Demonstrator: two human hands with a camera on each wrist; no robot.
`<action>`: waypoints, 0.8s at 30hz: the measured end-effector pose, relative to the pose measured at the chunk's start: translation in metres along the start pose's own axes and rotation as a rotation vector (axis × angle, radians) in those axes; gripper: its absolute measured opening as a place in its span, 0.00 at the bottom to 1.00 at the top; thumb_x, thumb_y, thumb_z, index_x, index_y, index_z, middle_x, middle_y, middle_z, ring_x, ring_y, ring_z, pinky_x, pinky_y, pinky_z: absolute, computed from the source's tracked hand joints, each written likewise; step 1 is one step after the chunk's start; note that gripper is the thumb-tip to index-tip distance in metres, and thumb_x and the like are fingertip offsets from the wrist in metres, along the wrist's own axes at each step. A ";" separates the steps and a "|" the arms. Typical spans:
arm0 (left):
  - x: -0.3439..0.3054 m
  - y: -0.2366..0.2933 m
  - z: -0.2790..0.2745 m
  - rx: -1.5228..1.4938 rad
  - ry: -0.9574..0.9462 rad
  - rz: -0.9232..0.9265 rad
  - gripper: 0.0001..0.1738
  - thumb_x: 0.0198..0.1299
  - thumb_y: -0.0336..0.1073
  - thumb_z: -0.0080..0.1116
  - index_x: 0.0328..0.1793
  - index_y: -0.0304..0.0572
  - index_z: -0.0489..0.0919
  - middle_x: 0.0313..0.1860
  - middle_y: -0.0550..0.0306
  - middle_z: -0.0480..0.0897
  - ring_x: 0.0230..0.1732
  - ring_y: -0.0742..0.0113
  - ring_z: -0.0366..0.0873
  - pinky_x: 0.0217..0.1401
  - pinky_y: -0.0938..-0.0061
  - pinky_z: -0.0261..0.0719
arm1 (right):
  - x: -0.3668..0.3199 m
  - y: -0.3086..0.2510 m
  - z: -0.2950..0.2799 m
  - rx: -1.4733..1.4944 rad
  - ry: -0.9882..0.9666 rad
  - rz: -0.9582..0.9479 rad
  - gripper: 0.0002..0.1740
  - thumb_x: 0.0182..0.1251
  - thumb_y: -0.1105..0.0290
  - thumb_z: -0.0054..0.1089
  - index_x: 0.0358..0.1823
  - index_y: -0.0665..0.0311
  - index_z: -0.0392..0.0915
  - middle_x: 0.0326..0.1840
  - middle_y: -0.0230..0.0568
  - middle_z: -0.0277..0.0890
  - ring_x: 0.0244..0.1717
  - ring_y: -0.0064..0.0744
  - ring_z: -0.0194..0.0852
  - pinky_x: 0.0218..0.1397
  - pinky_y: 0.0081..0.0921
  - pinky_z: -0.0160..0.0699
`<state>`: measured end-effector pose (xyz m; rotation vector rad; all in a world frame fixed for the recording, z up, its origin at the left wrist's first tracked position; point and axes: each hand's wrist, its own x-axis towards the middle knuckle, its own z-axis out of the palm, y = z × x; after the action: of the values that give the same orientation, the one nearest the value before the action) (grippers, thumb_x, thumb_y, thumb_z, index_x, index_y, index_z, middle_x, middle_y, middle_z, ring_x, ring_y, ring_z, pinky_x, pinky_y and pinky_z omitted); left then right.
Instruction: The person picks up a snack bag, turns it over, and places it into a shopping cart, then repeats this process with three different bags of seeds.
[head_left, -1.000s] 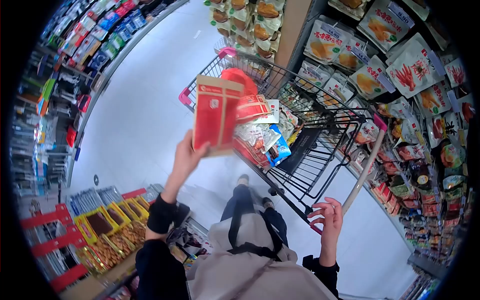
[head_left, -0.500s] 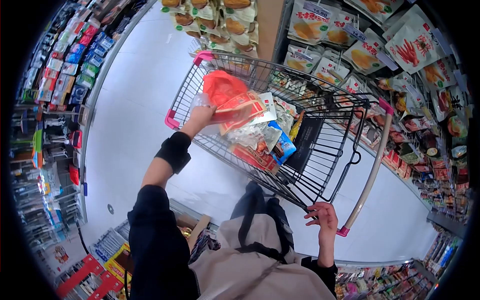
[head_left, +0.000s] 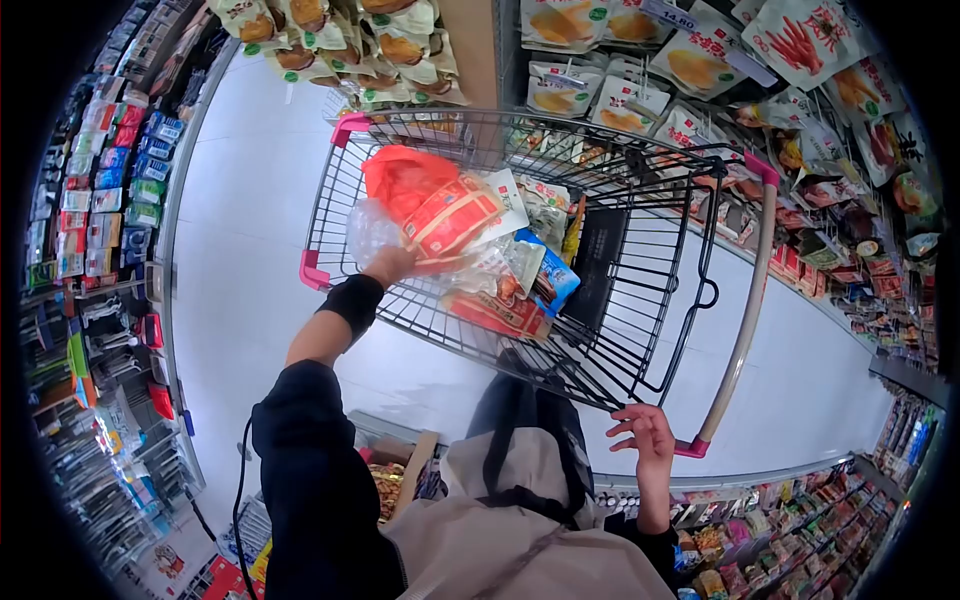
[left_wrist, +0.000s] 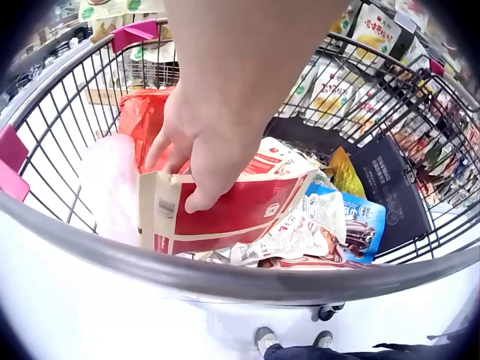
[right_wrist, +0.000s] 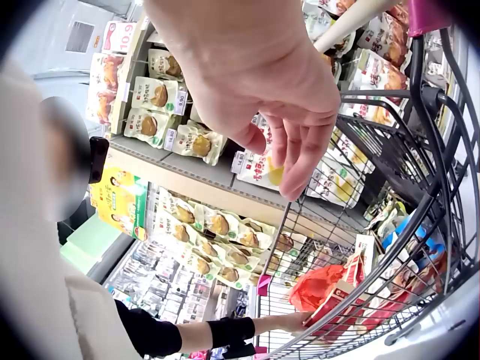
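My left hand (left_wrist: 214,142) reaches down inside the cart and pinches the edge of a red and tan paper package (left_wrist: 236,214), thumb on its front face and fingers behind. The package lies tilted over other goods, close to a red plastic bag (head_left: 405,180) and a clear plastic bag (head_left: 368,230). A blue packet (head_left: 555,282) and another red package (head_left: 500,313) lie beside it. My right hand (head_left: 646,436) hangs loosely curled with nothing in it, near the cart's rim and the lower end of the pale handle (head_left: 738,350).
The wire shopping cart (head_left: 316,272) with pink corners stands in the aisle. Hanging snack pouches (head_left: 690,65) line the shelf on its far side. Another rack of small packets (head_left: 105,200) runs along the left. Low shelves of packaged goods (head_left: 770,540) lie behind me on the right.
My left hand has carried the red and tan package from outside the cart down into it. The view has shifted, so the cart appears further left. The right hand stays loosely curled.
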<state>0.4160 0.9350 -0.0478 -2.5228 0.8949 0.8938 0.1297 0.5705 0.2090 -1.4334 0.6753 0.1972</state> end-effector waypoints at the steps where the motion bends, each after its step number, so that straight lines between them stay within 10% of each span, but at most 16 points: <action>1: 0.001 0.000 -0.002 0.018 -0.051 0.010 0.12 0.55 0.38 0.45 0.43 0.48 0.75 0.32 0.55 0.81 0.34 0.60 0.80 0.33 0.66 0.75 | 0.000 0.001 -0.001 0.002 0.002 0.002 0.13 0.66 0.65 0.40 0.44 0.68 0.66 0.38 0.46 0.73 0.31 0.31 0.75 0.26 0.22 0.77; 12: 0.012 -0.010 0.014 0.083 0.047 -0.051 0.10 0.51 0.38 0.48 0.34 0.48 0.80 0.34 0.56 0.81 0.37 0.60 0.79 0.37 0.66 0.73 | -0.012 0.010 -0.016 -0.003 0.016 -0.023 0.13 0.66 0.66 0.40 0.45 0.68 0.65 0.39 0.46 0.72 0.32 0.31 0.75 0.26 0.22 0.77; 21: -0.022 -0.007 -0.090 0.169 0.171 -0.078 0.16 0.45 0.41 0.57 0.42 0.48 0.74 0.35 0.51 0.79 0.37 0.55 0.78 0.37 0.63 0.74 | -0.034 0.011 -0.020 0.055 -0.048 -0.092 0.11 0.66 0.72 0.38 0.46 0.68 0.65 0.40 0.45 0.72 0.33 0.30 0.74 0.29 0.20 0.75; 24: -0.044 0.007 -0.120 -0.240 0.472 -0.166 0.19 0.46 0.43 0.58 0.44 0.46 0.73 0.37 0.51 0.78 0.38 0.54 0.76 0.39 0.62 0.73 | -0.044 0.011 -0.024 0.076 -0.043 -0.114 0.11 0.66 0.72 0.39 0.46 0.68 0.65 0.40 0.44 0.72 0.33 0.30 0.74 0.29 0.20 0.75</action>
<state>0.4390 0.8930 0.0705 -3.0331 0.7182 0.3741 0.0818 0.5609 0.2237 -1.3868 0.5584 0.1124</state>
